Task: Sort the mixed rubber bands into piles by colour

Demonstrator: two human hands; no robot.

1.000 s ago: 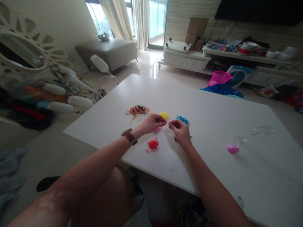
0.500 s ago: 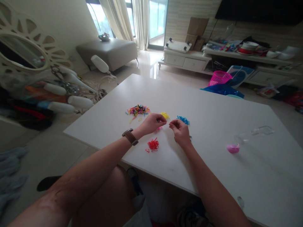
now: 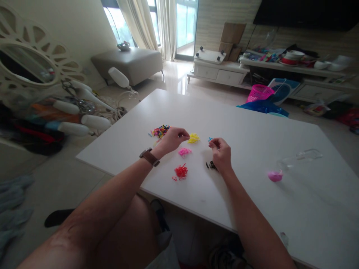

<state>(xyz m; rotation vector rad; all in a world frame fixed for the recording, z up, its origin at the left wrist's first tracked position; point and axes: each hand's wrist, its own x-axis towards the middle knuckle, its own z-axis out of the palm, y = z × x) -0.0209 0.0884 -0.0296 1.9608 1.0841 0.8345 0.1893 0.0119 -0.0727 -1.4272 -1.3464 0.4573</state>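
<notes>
At frame centre, left hand (image 3: 174, 139) and right hand (image 3: 221, 154) apart

Both pinch narrowly; whether they hold anything, I cannot tell. Yellow bands (image 3: 193, 138) lie mid-frame beside the left, blue bands (image 3: 210, 139) and black bands (image 3: 213, 166) by the right; red bands (image 3: 181, 171) sit lower on the table (image 3: 252, 149).

No readable text or labels.

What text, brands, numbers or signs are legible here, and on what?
No legible text.
Television: any marking too small to read.
Wristwatch: dial angled away, nothing legible.
Cardboard box: any print too blurred to read.
Yellow pile, pink pile, red pile: no lettering visible.
</notes>
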